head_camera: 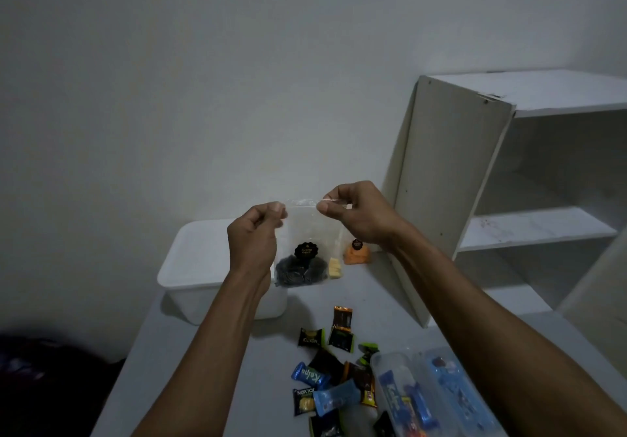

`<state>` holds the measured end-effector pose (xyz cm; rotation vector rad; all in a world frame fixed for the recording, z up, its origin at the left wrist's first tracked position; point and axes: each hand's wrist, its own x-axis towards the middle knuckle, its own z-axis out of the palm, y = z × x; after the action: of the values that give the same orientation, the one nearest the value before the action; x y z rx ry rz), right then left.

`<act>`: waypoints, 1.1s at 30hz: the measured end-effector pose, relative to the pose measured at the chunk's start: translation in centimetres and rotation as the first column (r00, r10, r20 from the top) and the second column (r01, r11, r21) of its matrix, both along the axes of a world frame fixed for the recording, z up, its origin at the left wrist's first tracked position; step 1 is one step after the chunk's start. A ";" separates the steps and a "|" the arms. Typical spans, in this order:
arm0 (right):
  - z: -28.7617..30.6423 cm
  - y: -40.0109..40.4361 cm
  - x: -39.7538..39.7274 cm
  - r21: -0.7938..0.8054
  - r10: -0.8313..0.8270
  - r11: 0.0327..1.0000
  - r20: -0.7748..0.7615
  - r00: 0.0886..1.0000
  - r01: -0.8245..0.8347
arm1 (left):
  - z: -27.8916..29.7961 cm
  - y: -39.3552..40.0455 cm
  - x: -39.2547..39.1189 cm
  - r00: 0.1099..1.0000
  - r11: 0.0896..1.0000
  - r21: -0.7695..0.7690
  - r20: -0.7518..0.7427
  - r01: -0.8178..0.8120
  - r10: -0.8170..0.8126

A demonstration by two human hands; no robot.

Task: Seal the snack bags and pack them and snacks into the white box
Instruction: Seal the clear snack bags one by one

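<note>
I hold a clear snack bag (307,233) up in the air by its top strip; dark snacks and a black round label sit at its bottom. My left hand (254,233) pinches the strip's left end. The right end is pinched by my right hand (353,216). Behind and below my left hand stands the white box (196,267) on the table. An orange snack bag (356,253) and a small yellow snack (335,267) lie beyond the held bag. Several wrapped snacks (334,368) are scattered on the near table.
A clear plastic container (427,399) with blue snack packs sits at the bottom right. A white open shelf unit (509,182) stands on the right, close to my right forearm. The table's left edge (135,345) drops to a dark area.
</note>
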<state>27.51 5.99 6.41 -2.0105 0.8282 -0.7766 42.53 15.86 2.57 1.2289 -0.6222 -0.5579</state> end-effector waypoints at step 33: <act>0.9 1.0 1.2 0.068 0.078 0.996 -0.201 0.976 -0.066 | -0.7 0.1 0.3 0.977 0.980 0.169 0.198 -0.109 0.075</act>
<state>28.76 6.97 7.32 -2.0771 0.8783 -0.5041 42.84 15.93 1.87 1.4860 -0.6830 -0.4270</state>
